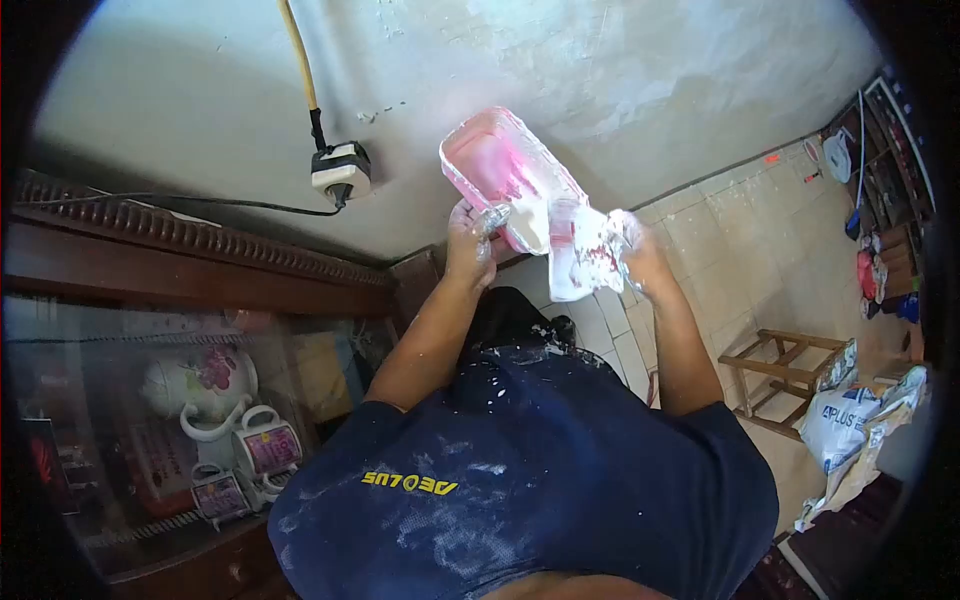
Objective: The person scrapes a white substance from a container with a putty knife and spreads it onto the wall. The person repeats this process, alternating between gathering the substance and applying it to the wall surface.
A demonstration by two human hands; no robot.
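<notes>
My left hand (470, 243) grips a clear plastic container (505, 175) stained pink inside and holding white paste, tilted up against the plastered wall (620, 80). My right hand (637, 258), smeared with white paste, holds a flat paste-covered scraper (580, 262) whose blade rests at the container's lower end. Both hands are close together and raised in front of me. White splashes cover my dark blue shirt (520, 470).
A wall socket (340, 170) with a yellow cable and a black cord hangs at the left. Below it stands a wooden glass-fronted cabinet (200, 270) with a teapot and mugs. On the tiled floor at the right are a wooden stool (780, 365), a white bag (835, 425) and cluttered shelves (885, 200).
</notes>
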